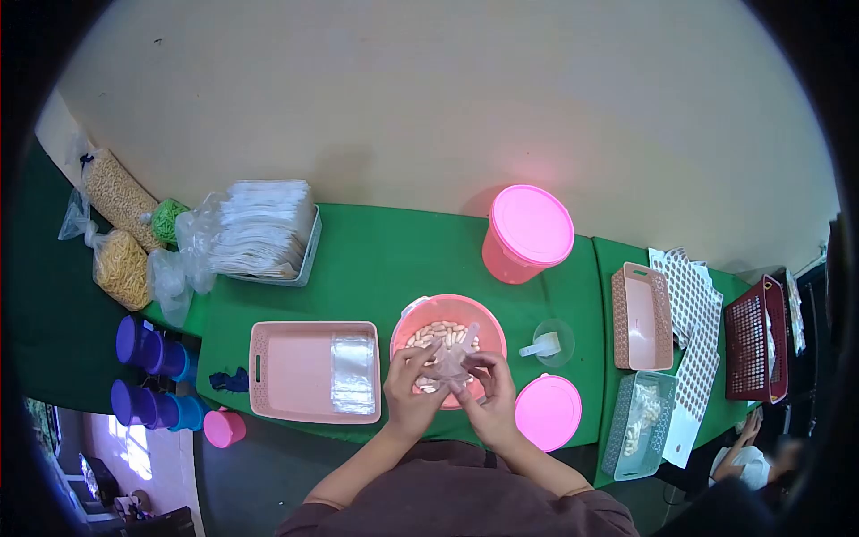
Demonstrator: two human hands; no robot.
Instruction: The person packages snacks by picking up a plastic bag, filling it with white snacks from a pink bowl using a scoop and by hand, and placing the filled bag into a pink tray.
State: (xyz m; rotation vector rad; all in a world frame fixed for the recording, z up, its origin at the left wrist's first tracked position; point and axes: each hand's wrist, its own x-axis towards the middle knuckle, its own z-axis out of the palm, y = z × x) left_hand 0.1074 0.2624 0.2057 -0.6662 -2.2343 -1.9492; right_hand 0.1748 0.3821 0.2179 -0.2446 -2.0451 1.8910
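Note:
Both hands are over a round pink tub [493, 333] that holds many pale, oblong pieces [431, 335]. My left hand [411, 387] pinches one side of a thin, clear plastic bag [450, 362]. The other side of the bag is between the fingers of my right hand [489, 394]. Whether anything lies inside the bag is too small to tell. Left of the tub, a pink tray [292, 371] holds a stack of flat clear bags [353, 374]. To the right, a white scoop [540, 346] rests in a clear round bowl [563, 358].
A lidded pink bucket [528, 234] stands behind the tub. A pink lid [548, 413] lies at the front edge. White packets [264, 228] fill a basket at the back left. Baskets [642, 316] and dotted sheets [693, 358] are at right. Another person [752, 465] is at far right.

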